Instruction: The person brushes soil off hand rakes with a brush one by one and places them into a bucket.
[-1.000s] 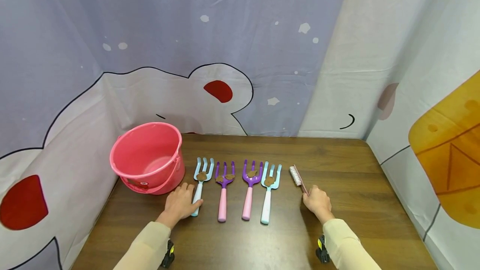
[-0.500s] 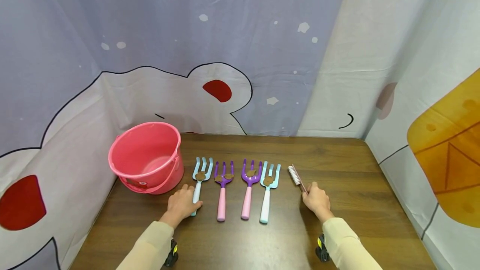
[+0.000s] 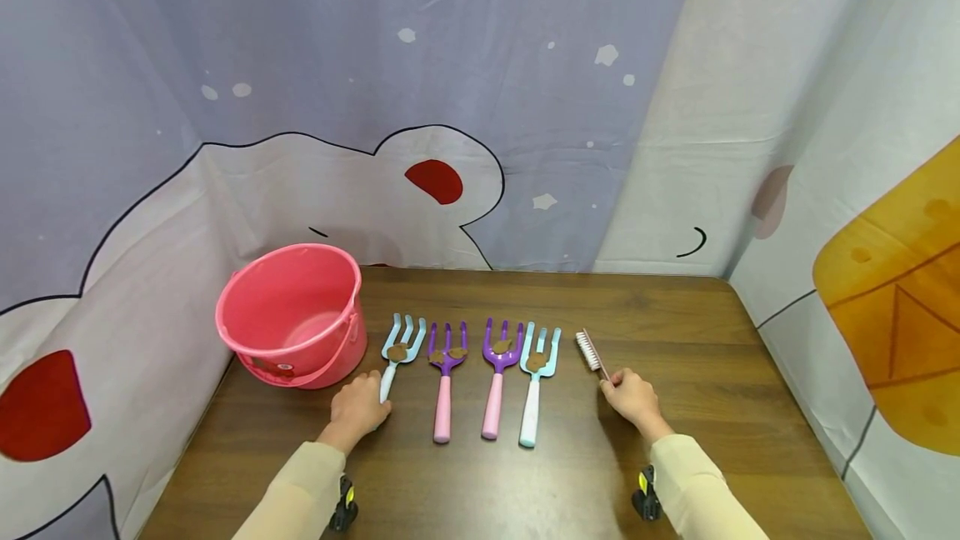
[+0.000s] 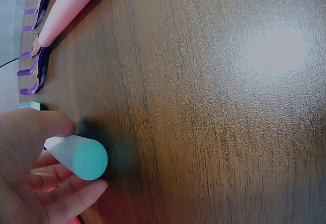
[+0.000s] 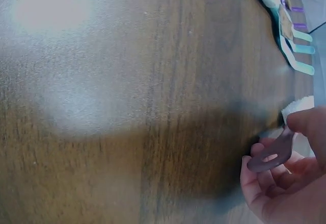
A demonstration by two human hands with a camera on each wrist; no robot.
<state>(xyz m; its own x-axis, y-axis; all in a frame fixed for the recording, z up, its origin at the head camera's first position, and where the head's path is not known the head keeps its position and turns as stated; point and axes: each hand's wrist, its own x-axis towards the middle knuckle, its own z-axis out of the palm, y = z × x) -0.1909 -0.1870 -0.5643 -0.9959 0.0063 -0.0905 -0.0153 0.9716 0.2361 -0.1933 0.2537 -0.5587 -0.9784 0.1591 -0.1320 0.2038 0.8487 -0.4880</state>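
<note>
My left hand (image 3: 357,409) grips the white handle of the leftmost light-blue toy fork (image 3: 387,382), which has a brown patch at the base of its tines. In the left wrist view the handle's teal end (image 4: 90,160) shows between thumb and fingers. My right hand (image 3: 633,399) pinches a small brush (image 3: 591,353) with white bristles and a mauve handle (image 5: 272,155). To the right of the left hand lie two purple forks with pink handles (image 3: 442,407) (image 3: 493,407). Beside them is a second light-blue fork (image 3: 531,411). These also bear brown patches.
A pink bucket (image 3: 348,348) stands at the back left of the wooden table (image 3: 480,490), close to my left hand. Printed curtains (image 3: 540,107) hang behind the table and along its sides.
My left hand has curled around the leftmost fork's handle, and that fork has tilted and shifted slightly. My right hand with the brush has barely moved.
</note>
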